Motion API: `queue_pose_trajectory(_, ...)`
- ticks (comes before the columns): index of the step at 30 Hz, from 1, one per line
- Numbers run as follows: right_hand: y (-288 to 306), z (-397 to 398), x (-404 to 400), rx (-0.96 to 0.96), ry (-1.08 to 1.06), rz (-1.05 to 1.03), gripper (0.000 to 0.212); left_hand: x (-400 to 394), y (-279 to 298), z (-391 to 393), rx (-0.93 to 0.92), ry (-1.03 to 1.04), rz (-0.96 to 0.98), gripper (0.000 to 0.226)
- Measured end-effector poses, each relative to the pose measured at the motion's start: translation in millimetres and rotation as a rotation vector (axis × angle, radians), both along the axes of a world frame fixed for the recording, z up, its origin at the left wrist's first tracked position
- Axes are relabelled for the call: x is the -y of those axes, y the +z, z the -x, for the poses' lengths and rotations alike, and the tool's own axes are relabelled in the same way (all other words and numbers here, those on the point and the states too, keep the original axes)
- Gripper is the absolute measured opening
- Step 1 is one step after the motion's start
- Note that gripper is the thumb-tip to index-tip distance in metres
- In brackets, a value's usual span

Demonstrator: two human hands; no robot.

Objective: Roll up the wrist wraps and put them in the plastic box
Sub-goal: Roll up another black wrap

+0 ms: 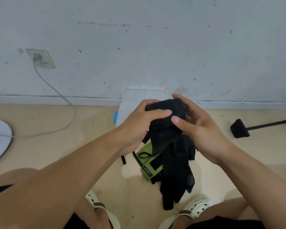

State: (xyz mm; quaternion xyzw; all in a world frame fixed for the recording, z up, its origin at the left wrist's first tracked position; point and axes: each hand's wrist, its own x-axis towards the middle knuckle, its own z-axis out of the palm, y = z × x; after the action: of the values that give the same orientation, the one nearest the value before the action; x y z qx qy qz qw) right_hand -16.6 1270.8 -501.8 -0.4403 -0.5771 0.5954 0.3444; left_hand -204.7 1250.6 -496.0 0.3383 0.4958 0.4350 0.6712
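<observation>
Both hands are raised above the beige floor (56, 123), at twelve o'clock from the person's feet. The left hand (139, 124) has its grip closed round a partly rolled black fabric wrist wrap (165, 113), thumb pressed across the roll. The right hand (200, 128) closes on the roll's three o'clock end, thumb on its front face. The wrap's loose tail hangs down at six o'clock, over a green wrist wrap (147, 169) lying on the floor. The translucent plastic box (127, 106) sits against the wall, directly behind the hands.
</observation>
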Motion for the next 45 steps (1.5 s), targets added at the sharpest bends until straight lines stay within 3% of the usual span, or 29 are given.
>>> queue_pose_trajectory(10, -5.0, 10.6, 12.3, 0.051, 0.105, 0.112, 0.075, 8.5, -5.4, -3.0, 0.073, 0.014, 0.011, 0.034)
queue_pose_trajectory(15, 1.1, 2.8, 6.7, 0.113, 0.098, -0.021, 0.084, 2.1, -4.6, 1.2, -0.082, -0.021, -0.097, 0.042)
queue_pose_trajectory(19, 1.0, -3.1, 0.3, 0.111, 0.028, -0.138, 0.061, -1.2, -7.0, 1.6, -0.144, -0.002, -0.102, 0.052)
queue_pose_trajectory(25, 0.7, -4.5, -1.3, 0.113, 0.024, -0.222, 0.06, -2.5, -2.1, 1.4, -0.072, -0.091, -0.01, 0.068)
queue_pose_trajectory(30, 1.7, -5.5, -0.7, 0.084, 0.044, -0.17, 0.066, 0.1, -2.0, 1.3, -0.093, -0.01, -0.017, 0.054)
queue_pose_trajectory(33, 4.3, -6.8, -1.0, -0.027, 0.119, -0.003, 0.073, -1.3, -3.7, 5.5, -0.099, 0.051, -0.058, 0.044)
queue_pose_trajectory(37, 3.7, -0.3, -0.2, -0.148, 0.081, 0.144, 0.06, -0.7, -6.6, 6.7, -0.126, 0.043, -0.116, 0.053)
queue_pose_trajectory(45, 1.5, 0.7, -2.8, -0.17, 0.0, 0.071, 0.06, -1.5, -2.5, 2.8, -0.01, 0.02, -0.057, 0.066)
